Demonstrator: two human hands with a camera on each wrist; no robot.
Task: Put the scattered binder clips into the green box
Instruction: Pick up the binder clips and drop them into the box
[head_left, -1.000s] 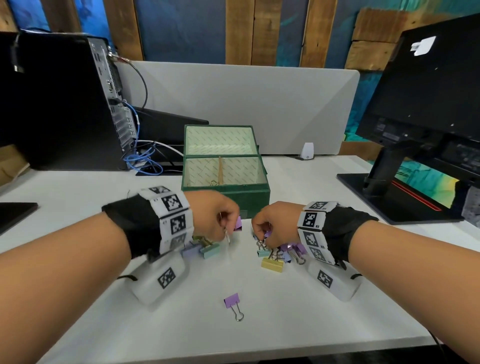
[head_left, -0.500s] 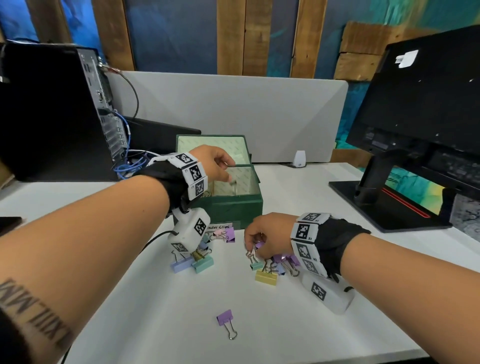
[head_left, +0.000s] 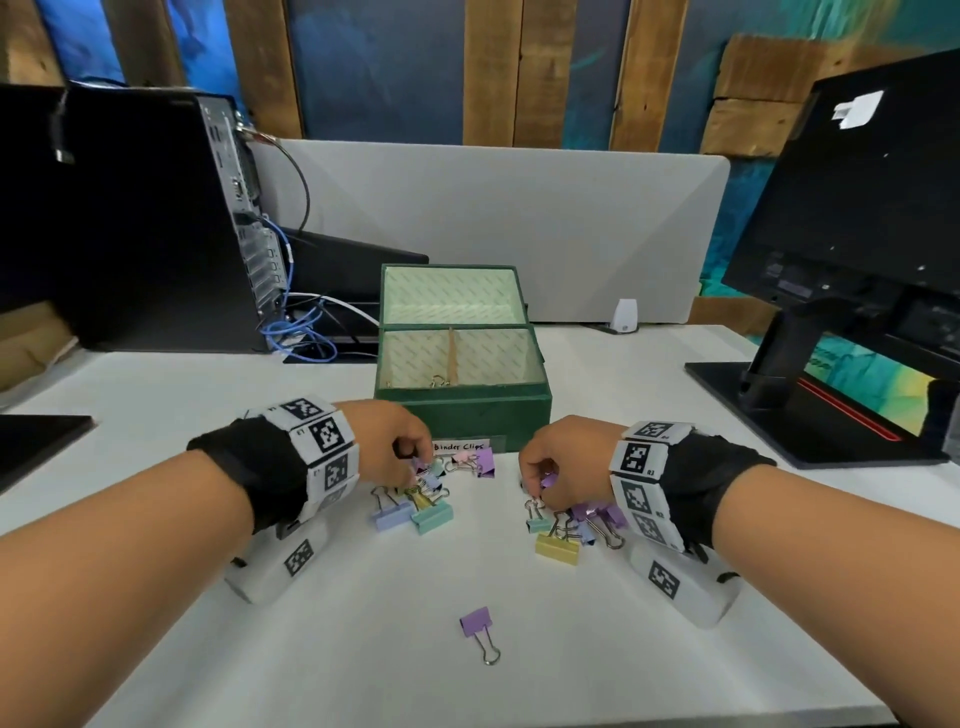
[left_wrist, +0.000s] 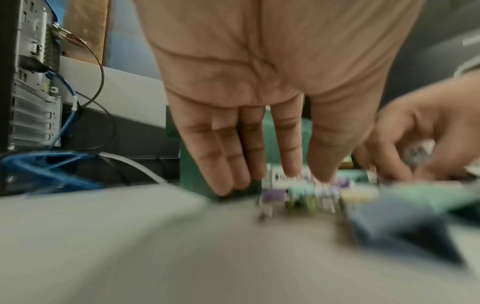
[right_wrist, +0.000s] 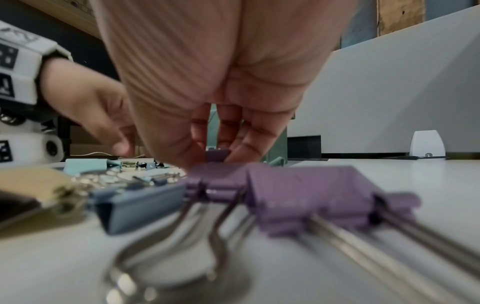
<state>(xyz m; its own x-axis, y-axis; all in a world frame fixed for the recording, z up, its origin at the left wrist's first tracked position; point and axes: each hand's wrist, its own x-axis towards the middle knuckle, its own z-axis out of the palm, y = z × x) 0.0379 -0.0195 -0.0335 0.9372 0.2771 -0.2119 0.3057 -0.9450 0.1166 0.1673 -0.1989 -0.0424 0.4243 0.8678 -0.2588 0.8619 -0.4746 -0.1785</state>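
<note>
Looking down from the head view, the green box (head_left: 462, 410) sits open toward the far middle of the desk (head_left: 363, 649), its label facing the near edge. Left hand (head_left: 387, 447) reaches into a heap of binder clips (head_left: 415, 499) just before the box; right hand (head_left: 563, 462) curls over a second heap (head_left: 571, 525) beside it. A lone purple clip (head_left: 475, 622) lies nearer the front edge, well apart from both.

Left wrist view, blurred: the fingers (left_wrist: 228, 156) hang nearly straight, tips down at the clips; whether they hold one I cannot tell.

Right wrist view: thumb and fingertips (right_wrist: 249, 144) pinch a small purple clip (right_wrist: 217, 155) behind larger purple and blue ones.
</note>
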